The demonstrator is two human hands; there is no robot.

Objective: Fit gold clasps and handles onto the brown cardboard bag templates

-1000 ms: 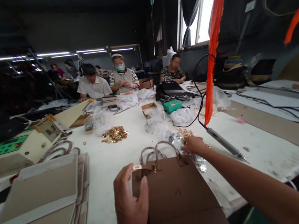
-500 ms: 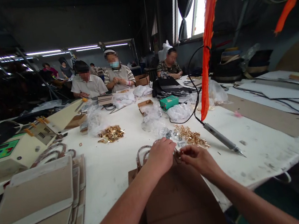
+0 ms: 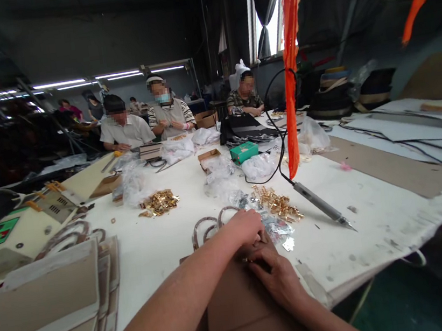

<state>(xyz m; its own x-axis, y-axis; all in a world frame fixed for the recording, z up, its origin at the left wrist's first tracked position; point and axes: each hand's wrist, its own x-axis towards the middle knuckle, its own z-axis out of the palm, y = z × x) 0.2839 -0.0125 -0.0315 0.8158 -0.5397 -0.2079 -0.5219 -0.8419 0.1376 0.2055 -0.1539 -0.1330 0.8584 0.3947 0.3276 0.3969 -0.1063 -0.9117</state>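
Note:
A brown bag panel (image 3: 240, 315) lies before me, with looped handles (image 3: 203, 226) at its far end. My left hand (image 3: 247, 227) is closed over the panel's far edge, its fingertips partly hidden. Just nearer to me, my right hand (image 3: 273, 272) pinches a small gold metal fitting (image 3: 247, 260) against the panel's face. Beyond the hands lie a heap of gold fittings (image 3: 277, 202) and small silver plates (image 3: 278, 226) on clear plastic.
At left stand a stack of beige panels (image 3: 40, 308) and a cream machine (image 3: 34, 231). A soldering-iron-like tool (image 3: 319, 204) on a black cord rests at right under an orange strip (image 3: 290, 80). Another gold pile (image 3: 160, 201) and a green box (image 3: 244, 152) lie farther off. Co-workers sit opposite.
My right hand has come nearer to me and left, over the panel's face. The silver plates show more now. My left hand stays at the far edge; the whole view has shifted slightly.

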